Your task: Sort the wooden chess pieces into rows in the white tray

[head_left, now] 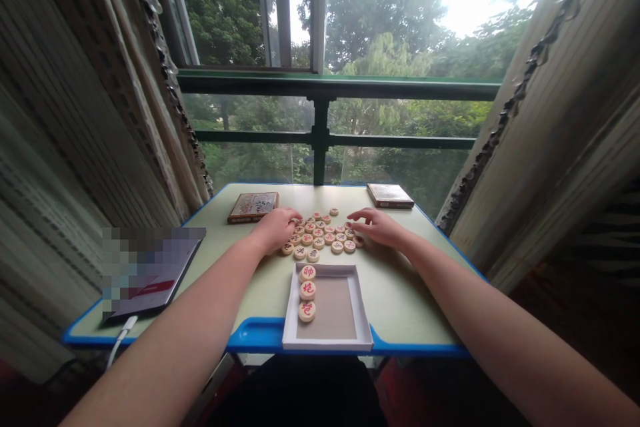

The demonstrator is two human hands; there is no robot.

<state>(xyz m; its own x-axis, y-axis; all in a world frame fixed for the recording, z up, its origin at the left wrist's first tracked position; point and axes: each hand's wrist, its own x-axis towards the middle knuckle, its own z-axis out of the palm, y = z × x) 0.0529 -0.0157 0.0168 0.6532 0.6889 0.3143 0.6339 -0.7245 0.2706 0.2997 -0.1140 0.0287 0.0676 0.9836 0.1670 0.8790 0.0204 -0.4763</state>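
Observation:
A cluster of round wooden Chinese chess pieces (319,242), marked with red or black characters, lies flat on the table between my hands. My left hand (277,229) rests at the cluster's left edge, its fingers apart and touching the outer pieces. On the right edge, my right hand (381,227) has its fingers spread, the tips at the pieces there. Neither hand shows a piece in its grip. Nearer to me stands a shallow white box (364,310), with three red-marked chess pieces (307,291) in a column along its left side.
The pale table (410,300) has a blue rim. A brown patterned box (253,207) lies at the back left, a similar flat box (390,195) at the back right. On the left is a tablet-like device (160,277) with a white cable (121,339). Curtains flank the window.

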